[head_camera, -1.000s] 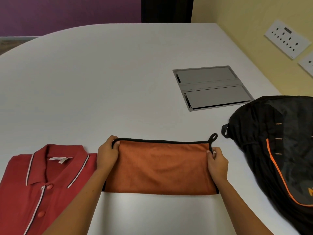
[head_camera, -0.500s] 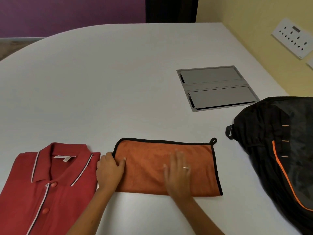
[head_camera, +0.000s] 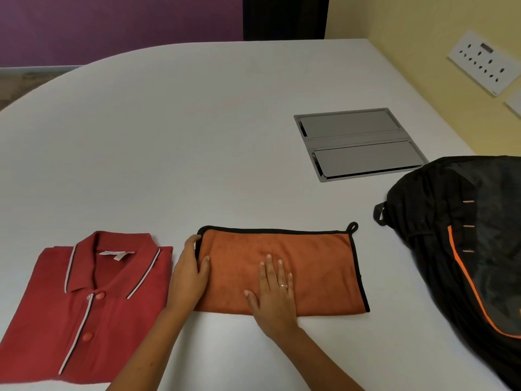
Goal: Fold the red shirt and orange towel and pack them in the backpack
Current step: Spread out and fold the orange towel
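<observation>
Head view: we are looking down at a white table (head_camera: 197, 136) with both of our hands working on the towel.
Orange towel (head_camera: 318, 266): it is lying folded into a flat band at the near middle of the table, its black-trimmed edges running along the far side and the right end, with a small black loop (head_camera: 352, 227) sticking out at the far right corner.
Left hand (head_camera: 187, 273): we are gripping the towel's left end, fingers curling round the far left corner and the thumb lying on top of the cloth.
Right hand (head_camera: 272, 299): we are pressing it flat on the middle of the towel, fingers straight and slightly spread, holding nothing; a ring is showing on one finger.
Red shirt (head_camera: 84, 303): it is lying folded at the near left of the table, collar pointing away from us, just beside our left hand and apart from the towel.
Backpack (head_camera: 462, 249): black with orange piping, it is lying on the right side of the table, apart from the towel's right end; we cannot tell whether it is open.
Grey hatch (head_camera: 358, 146): it is sitting flush in the table beyond the towel, near the backpack.
Wall socket plate (head_camera: 483, 62): it is hanging on the yellow wall at the far right.
</observation>
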Action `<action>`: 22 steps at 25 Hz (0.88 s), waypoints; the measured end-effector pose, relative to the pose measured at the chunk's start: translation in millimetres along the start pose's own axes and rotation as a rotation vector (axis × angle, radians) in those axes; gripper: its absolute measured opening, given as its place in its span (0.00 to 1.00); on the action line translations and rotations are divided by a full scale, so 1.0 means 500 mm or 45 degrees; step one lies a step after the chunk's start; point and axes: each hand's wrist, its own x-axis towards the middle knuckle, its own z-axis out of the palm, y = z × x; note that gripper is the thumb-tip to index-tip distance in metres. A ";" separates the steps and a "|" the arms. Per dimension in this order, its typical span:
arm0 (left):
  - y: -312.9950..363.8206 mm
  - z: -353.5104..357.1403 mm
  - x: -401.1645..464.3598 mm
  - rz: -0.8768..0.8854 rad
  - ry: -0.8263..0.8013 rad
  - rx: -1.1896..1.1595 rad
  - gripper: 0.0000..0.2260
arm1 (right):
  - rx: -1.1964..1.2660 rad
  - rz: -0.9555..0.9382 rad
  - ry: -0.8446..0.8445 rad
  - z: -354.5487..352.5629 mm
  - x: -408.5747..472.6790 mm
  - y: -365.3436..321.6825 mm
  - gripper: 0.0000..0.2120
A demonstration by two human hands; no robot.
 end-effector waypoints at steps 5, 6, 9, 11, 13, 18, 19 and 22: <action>0.095 0.003 -0.001 0.252 -0.166 0.069 0.21 | 1.277 0.355 -0.242 -0.084 0.033 -0.030 0.12; 0.121 0.009 -0.009 0.329 -0.218 0.046 0.22 | 1.530 0.501 -0.307 -0.105 0.038 -0.037 0.09; 0.176 0.041 -0.043 0.438 -0.499 -0.071 0.24 | 2.095 0.824 -0.477 -0.135 0.052 -0.012 0.22; 0.174 0.069 -0.058 0.396 -0.549 -0.090 0.24 | 2.148 0.854 -0.464 -0.147 0.059 0.026 0.26; 0.148 0.095 -0.058 0.410 -0.420 0.058 0.24 | 1.896 0.796 -0.415 -0.143 0.059 0.062 0.18; 0.084 0.164 -0.045 0.489 -0.381 0.563 0.33 | 1.303 0.673 -0.026 -0.116 0.046 0.106 0.08; 0.080 0.175 -0.046 0.514 -0.380 0.635 0.34 | 1.124 0.631 0.042 -0.108 0.044 0.112 0.08; 0.069 0.200 -0.052 0.534 -0.422 0.769 0.37 | 0.561 0.544 0.259 -0.088 0.033 0.114 0.09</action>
